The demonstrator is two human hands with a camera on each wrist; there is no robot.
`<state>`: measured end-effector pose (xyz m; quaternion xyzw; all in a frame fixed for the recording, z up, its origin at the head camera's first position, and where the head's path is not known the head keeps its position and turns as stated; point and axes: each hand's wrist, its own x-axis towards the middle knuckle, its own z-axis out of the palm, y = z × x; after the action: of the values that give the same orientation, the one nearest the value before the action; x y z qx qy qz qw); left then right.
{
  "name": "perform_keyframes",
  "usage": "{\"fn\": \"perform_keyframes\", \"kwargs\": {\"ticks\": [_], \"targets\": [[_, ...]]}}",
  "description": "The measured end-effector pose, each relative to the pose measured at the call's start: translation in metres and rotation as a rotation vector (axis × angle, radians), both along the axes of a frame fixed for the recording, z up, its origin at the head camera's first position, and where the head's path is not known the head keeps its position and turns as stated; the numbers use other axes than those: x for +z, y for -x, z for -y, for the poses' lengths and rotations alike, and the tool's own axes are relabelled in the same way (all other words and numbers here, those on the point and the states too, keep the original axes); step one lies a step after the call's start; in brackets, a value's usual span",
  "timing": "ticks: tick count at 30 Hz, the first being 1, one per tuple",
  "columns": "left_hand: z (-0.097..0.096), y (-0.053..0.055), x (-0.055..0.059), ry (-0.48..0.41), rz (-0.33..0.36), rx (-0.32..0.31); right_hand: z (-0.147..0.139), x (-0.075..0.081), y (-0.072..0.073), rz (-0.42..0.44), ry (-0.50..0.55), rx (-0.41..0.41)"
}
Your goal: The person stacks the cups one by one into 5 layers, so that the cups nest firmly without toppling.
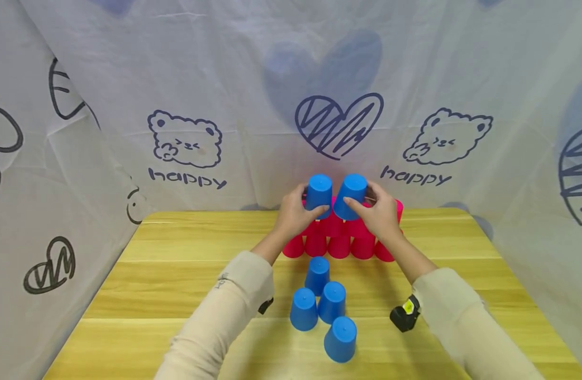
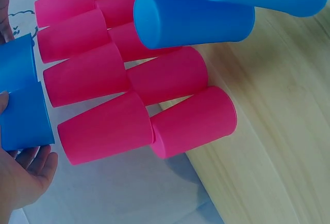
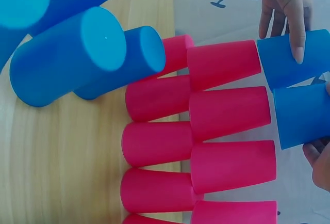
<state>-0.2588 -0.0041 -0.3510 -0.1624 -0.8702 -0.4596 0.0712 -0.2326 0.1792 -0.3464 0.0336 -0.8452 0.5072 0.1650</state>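
Observation:
My left hand (image 1: 294, 214) grips an upside-down blue cup (image 1: 318, 198), thumb on the near side. In my right hand (image 1: 380, 214) is a second upside-down blue cup (image 1: 350, 198), tilted slightly in the head view. These two cups are side by side, their open rims right at the tops of the upper red cups (image 3: 229, 113). Those red cups stand upside down in two stacked tiers, the upper one resting on the lower red cups (image 1: 339, 247). Both wrist views show the held cups close together, the left one (image 2: 26, 121) with fingers curled beneath its side.
Several upside-down blue cups (image 1: 332, 303) stand on the wooden table (image 1: 177, 295) between my forearms, in front of the red tiers. A white cloth (image 1: 267, 153) with drawn bears and hearts hangs close behind the tiers. Dark wrist devices (image 1: 406, 314) sit near my sleeves.

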Motion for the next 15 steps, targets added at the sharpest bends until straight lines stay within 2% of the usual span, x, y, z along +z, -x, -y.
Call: {"fn": "perform_keyframes", "kwargs": {"ticks": [10, 15], "targets": [[-0.007, 0.013, 0.004, -0.027, 0.091, 0.068, -0.007, 0.004, 0.014, 0.05, -0.035, -0.009], [-0.006, 0.018, 0.006, -0.032, 0.081, 0.1, -0.006, 0.004, 0.018, 0.064, -0.047, -0.017]]}}
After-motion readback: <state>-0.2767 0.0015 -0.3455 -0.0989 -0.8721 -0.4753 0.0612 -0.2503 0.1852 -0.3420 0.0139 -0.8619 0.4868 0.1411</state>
